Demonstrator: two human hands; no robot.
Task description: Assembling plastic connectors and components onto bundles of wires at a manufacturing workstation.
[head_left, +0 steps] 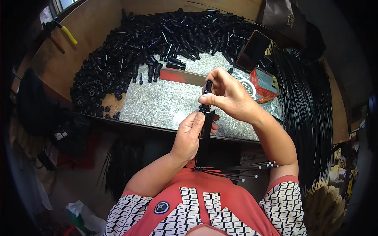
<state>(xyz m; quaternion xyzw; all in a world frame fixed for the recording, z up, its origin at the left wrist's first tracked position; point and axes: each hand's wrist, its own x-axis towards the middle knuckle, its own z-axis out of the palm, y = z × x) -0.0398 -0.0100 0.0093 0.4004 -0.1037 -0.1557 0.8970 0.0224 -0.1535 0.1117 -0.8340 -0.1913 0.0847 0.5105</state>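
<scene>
My left hand is wrapped round a black tubular piece, held upright in front of my chest. My right hand closes thumb and fingers on a narrower black cylindrical part at its top. Whether the two parts are joined cannot be told. Below my hands, thin dark rods with white tips fan out to the right across my shirt. Where they start is partly hidden.
A speckled stone slab lies before me, with a metal bar on it. Behind is a heap of black plastic parts. To the right are a phone, a red box, a white roll and long black rods. Yellow-handled pliers hang left.
</scene>
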